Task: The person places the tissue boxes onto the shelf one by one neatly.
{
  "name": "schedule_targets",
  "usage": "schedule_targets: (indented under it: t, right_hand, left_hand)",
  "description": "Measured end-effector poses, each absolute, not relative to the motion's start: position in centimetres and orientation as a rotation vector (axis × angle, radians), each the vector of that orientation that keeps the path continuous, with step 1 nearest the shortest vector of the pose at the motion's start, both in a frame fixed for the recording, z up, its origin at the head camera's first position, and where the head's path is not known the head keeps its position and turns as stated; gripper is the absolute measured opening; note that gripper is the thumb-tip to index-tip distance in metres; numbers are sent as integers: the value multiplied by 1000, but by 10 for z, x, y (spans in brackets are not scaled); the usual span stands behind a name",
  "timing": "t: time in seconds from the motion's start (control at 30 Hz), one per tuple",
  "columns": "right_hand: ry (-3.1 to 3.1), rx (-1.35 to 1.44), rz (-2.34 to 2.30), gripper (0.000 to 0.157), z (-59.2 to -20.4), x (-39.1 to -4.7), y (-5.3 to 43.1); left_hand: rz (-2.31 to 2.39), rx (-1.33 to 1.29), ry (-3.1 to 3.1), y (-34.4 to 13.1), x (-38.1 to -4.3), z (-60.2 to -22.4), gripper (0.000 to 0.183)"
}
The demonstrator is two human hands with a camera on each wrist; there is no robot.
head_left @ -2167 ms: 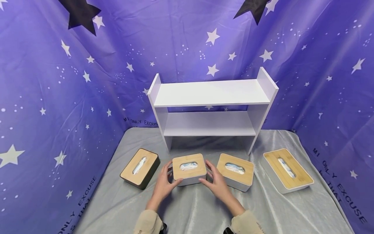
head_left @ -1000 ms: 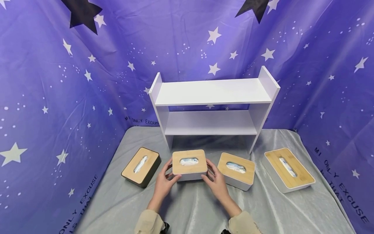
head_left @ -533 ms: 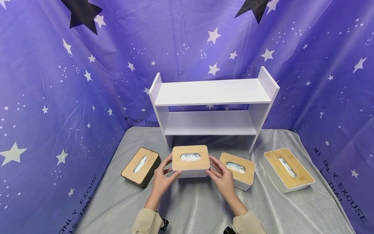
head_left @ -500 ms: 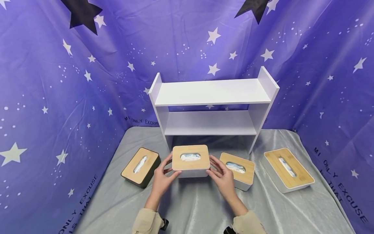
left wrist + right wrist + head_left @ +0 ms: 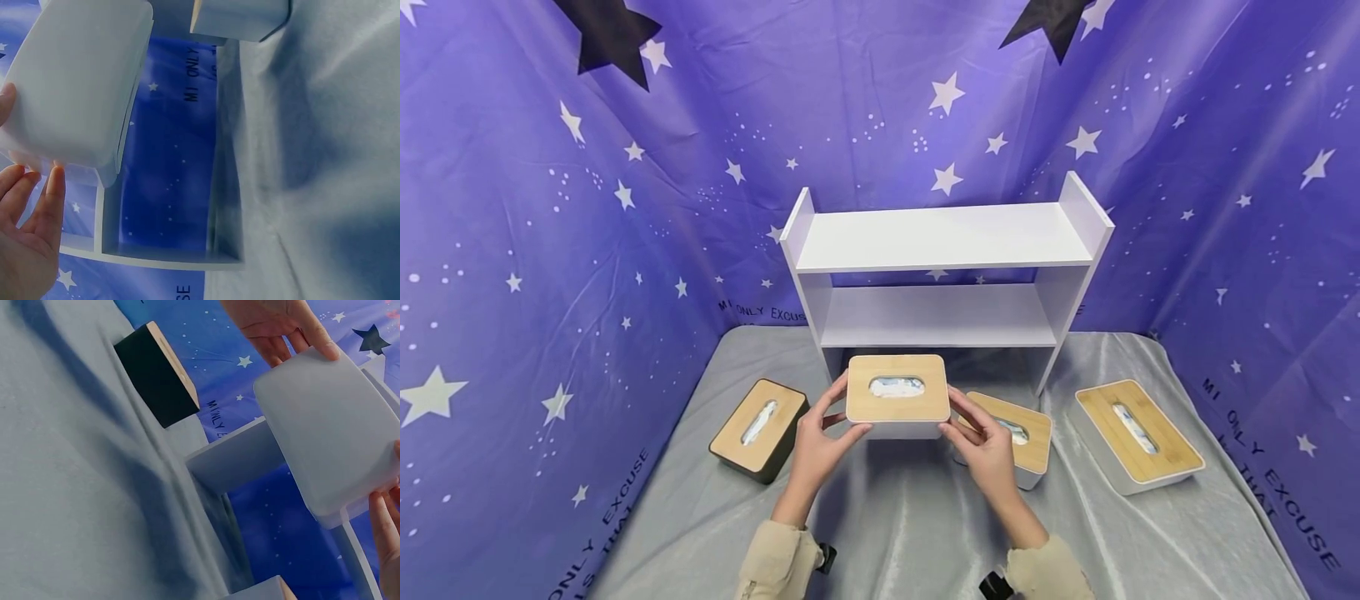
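Observation:
A white tissue box (image 5: 898, 388) with a light wooden lid is held up off the cloth, level, in front of the white shelf unit (image 5: 940, 237). My left hand (image 5: 817, 442) grips its left end, thumb at the near edge and fingers along the side. The right end is gripped the same way by my right hand (image 5: 988, 446). Both wrist views look at the underside of the tissue box (image 5: 78, 81), which hangs clear above the cloth. In the right wrist view, fingers of the right hand (image 5: 389, 519) and the left hand (image 5: 290, 328) touch opposite ends.
A black tissue box with a wooden lid (image 5: 760, 429) lies to the left. Right of the held box, partly covered by my right hand, sits another white tissue box (image 5: 1030, 442); a larger white one (image 5: 1138, 435) lies farther right. Grey cloth (image 5: 895, 533) covers the table.
Both hands have raised the middle tissue box from the cloth and carried it forward, slightly rightward, toward the shelf unit. The other boxes have stayed in place.

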State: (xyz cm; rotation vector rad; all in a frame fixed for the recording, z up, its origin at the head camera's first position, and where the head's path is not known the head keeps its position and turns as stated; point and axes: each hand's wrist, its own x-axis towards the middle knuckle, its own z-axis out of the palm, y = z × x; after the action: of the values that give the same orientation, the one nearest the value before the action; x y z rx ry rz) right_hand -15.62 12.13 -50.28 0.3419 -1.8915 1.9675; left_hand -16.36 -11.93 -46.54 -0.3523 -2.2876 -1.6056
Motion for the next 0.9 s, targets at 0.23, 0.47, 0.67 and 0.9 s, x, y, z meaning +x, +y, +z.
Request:
schedule_targets:
  t: [0.23,0.47,0.67,0.9]
  right_hand:
    - [-1885,341,1969,51,-495,-163,124]
    - [-1886,383,1956,50,-487,-172,126]
    - [-1901,386,1937,51,-480,-181,126]
    - [-1907,401,1907,52,-475,-194,124]
  left_hand:
    - [-1605,-383,-2250,-122,-182,-479,78]
    - [-1593,-461,-2206,-122,-193,-473,77]
    - [-1604,-460,-2197,-122,-203,-468,76]
    - [-1671,-375,-2247,-121,-214,-462,74]
